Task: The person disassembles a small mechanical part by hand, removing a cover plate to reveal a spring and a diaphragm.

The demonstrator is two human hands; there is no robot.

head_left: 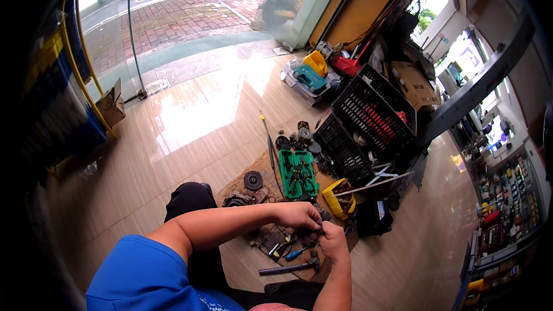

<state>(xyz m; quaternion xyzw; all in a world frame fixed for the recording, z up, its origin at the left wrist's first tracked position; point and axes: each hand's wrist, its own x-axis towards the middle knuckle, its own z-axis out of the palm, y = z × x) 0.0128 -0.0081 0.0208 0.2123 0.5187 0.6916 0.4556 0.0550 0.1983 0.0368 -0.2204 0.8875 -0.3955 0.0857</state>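
1. While bent over a cardboard mat (pixel 235 185) on the floor, wears a blue shirt (pixel 138 268) with white lettering, cut off by the lower edge.
2. Shows dark print on a cardboard box (pixel 413 85) behind the black crates (pixel 368 109), and a pale label on a black box (pixel 367 223) just right of a yellow container (pixel 333 206); too small to read.
3. Brings the left forearm (pixel 230 224) across from the left, nearly level, with the back of the left hand (pixel 298 215) up and its fingers curled.
4. Raises the right forearm (pixel 339 282) steeply from the lower edge, with the right hand (pixel 334 242) bunched against the left.
5. Closes both hands in a pinch, with fingertips meeting, on a small dark part (pixel 320 230); mostly hidden, so cannot tell of what kind.
6. Holds that part above the mat, between a green tool case (pixel 285 164) and a hammer (pixel 285 268), near a blue-handled screwdriver (pixel 294 254).
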